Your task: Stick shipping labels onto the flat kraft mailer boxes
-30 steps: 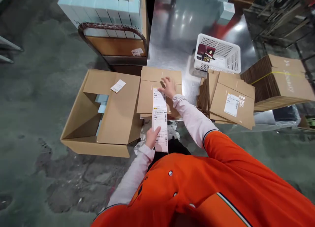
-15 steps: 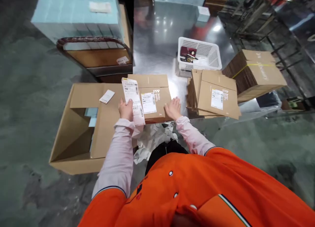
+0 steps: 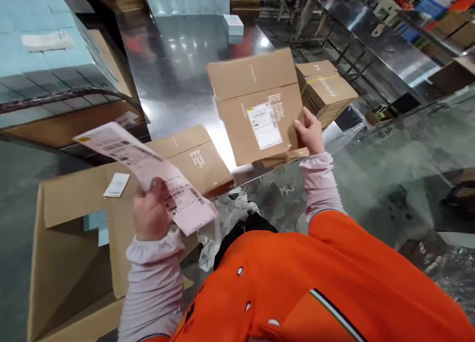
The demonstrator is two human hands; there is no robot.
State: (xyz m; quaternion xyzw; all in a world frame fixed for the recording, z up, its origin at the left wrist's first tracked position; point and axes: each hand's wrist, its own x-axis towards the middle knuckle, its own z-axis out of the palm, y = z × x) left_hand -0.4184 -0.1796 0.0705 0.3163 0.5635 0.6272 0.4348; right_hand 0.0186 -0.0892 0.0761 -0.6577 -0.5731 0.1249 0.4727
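My left hand (image 3: pixel 150 212) is closed on a strip of printed shipping labels (image 3: pixel 124 149), which slants over the table edge. My right hand (image 3: pixel 310 131) pinches the right edge of a flattened cardboard box (image 3: pixel 237 129), raised and tilted, with a white shipping label (image 3: pixel 264 125) on its face. Below and between my hands, a stack of flattened boxes (image 3: pixel 210 166) lies at the table edge, its top one bearing print but no visible label. Under the held box, the edges of other flattened boxes (image 3: pixel 285 157) show.
A large open carton (image 3: pixel 70 282) stands at the left with light-blue boxes inside and a small white card (image 3: pixel 117 184) on its flap. A strapped bundle of flat boxes (image 3: pixel 330 92) is at the right. The metal table (image 3: pixel 178 79) holds a small white box (image 3: pixel 233 25).
My right hand has lifted the labelled flattened box off the near stack and carried it right, over the other pile. My left hand has moved left with the label strip. The view has turned right.
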